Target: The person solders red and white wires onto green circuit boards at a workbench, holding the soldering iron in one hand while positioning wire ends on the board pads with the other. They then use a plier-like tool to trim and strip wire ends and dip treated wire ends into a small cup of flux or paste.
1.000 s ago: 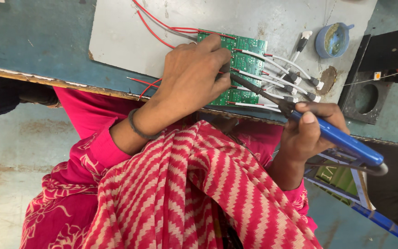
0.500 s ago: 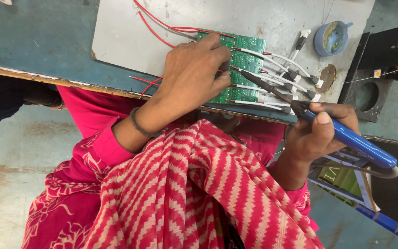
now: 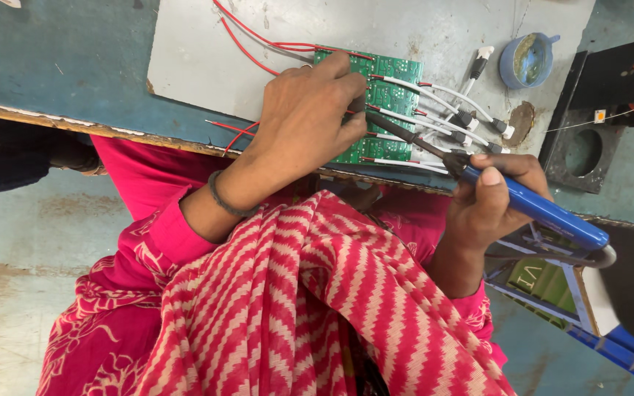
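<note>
Green circuit board [image 3: 390, 95] is pressed flat under the left hand [image 3: 302, 125]. Just right of it, a blue-handled soldering iron [image 3: 530, 205] is gripped by the closed right hand [image 3: 493, 198], its tip at the board.

Light is coming in soft and even, daylight-ish, nothing harsh. The grey board [image 3: 207, 51] is looking a bit washed out, and the blue iron [image 3: 544, 213] is catching a small shine along its handle. Only faint shadows are sitting under the left hand [image 3: 299, 128]. Everything is staying pretty sharp, though the edges are bending slightly.
</note>
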The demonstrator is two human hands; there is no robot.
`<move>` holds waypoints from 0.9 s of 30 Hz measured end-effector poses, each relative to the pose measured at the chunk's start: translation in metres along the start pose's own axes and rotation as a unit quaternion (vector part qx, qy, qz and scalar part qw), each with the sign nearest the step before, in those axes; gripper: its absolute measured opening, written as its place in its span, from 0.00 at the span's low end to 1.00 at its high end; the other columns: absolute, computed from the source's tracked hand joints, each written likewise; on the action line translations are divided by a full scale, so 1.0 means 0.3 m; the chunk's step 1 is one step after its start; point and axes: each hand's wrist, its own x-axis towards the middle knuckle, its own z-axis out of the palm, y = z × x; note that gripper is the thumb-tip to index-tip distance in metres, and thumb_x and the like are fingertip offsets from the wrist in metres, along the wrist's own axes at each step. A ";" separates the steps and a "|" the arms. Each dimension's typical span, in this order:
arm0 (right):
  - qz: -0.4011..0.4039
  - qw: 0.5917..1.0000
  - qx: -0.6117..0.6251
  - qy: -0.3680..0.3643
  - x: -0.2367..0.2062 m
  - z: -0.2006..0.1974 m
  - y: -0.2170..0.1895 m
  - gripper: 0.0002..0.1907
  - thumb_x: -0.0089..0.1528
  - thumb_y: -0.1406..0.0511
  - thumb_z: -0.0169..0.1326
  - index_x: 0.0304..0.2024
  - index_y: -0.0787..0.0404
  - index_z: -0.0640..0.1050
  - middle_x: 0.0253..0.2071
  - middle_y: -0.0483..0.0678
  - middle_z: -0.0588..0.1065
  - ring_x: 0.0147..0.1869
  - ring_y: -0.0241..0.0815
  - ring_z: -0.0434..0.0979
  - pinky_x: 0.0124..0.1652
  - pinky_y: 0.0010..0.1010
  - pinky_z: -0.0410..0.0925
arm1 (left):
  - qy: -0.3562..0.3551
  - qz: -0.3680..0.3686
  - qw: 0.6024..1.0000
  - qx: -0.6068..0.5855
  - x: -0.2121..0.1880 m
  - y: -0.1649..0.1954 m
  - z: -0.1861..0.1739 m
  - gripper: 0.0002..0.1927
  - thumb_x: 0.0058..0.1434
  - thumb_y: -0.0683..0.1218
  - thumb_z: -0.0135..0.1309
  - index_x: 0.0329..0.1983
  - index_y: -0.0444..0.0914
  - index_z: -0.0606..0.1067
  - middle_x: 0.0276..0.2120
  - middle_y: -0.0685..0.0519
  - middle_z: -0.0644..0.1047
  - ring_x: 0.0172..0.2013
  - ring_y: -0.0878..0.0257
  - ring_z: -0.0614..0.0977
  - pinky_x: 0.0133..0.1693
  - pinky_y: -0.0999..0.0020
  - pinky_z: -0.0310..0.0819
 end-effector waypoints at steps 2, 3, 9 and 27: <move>-0.006 1.000 -0.009 -0.004 0.001 0.002 0.000 0.15 0.67 0.63 0.53 0.37 0.72 0.72 0.27 0.51 0.71 0.18 0.32 0.64 0.20 0.20 0.59 | -0.001 0.000 1.000 0.000 -0.001 -0.001 -0.001 0.06 0.52 0.44 0.61 0.28 0.39 0.76 0.33 0.49 0.74 0.30 0.48 0.79 0.31 0.51 0.70; -0.009 1.000 -0.008 0.001 0.002 0.000 0.000 0.15 0.67 0.63 0.53 0.37 0.72 0.72 0.27 0.51 0.71 0.18 0.32 0.63 0.20 0.21 0.58 | -0.001 0.000 1.000 0.000 -0.001 -0.001 0.000 0.06 0.52 0.44 0.61 0.28 0.39 0.76 0.33 0.49 0.74 0.30 0.47 0.79 0.31 0.51 0.70; -0.064 0.994 -0.079 0.028 0.014 -0.021 -0.006 0.16 0.69 0.60 0.51 0.38 0.69 0.71 0.32 0.50 0.71 0.18 0.31 0.59 0.19 0.21 0.55 | -0.001 0.004 1.000 -0.005 0.000 -0.004 0.000 0.08 0.52 0.46 0.62 0.28 0.39 0.76 0.33 0.48 0.74 0.31 0.47 0.79 0.31 0.50 0.70; -0.081 0.994 -0.046 0.063 0.020 -0.045 -0.015 0.16 0.69 0.60 0.51 0.40 0.69 0.69 0.32 0.51 0.69 0.18 0.34 0.57 0.19 0.23 0.53 | 0.001 0.005 1.000 -0.005 -0.001 -0.003 -0.004 0.07 0.52 0.45 0.62 0.28 0.39 0.76 0.33 0.48 0.74 0.30 0.47 0.79 0.31 0.50 0.71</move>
